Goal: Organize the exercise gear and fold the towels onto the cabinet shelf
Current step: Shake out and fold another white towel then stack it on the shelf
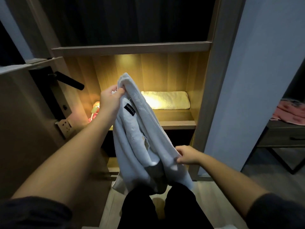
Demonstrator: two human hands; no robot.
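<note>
A pale blue towel [142, 138] with a small black label hangs crumpled in front of the lit cabinet shelf [178, 124]. My left hand [110, 100] pinches its top end, raised at shelf height. My right hand [188, 154] grips a lower fold on the towel's right side. A folded light towel [166, 100] lies flat at the back right of the shelf. A pink object [94, 111] sits at the shelf's left end, mostly hidden behind my left wrist.
An open door with a black lever handle [71, 82] stands close on the left. A blue-grey wall panel [247, 96] borders the cabinet on the right. Beyond it, a dark side table [280, 134] carries a pink cloth [290, 113]. My dark trouser legs fill the bottom centre.
</note>
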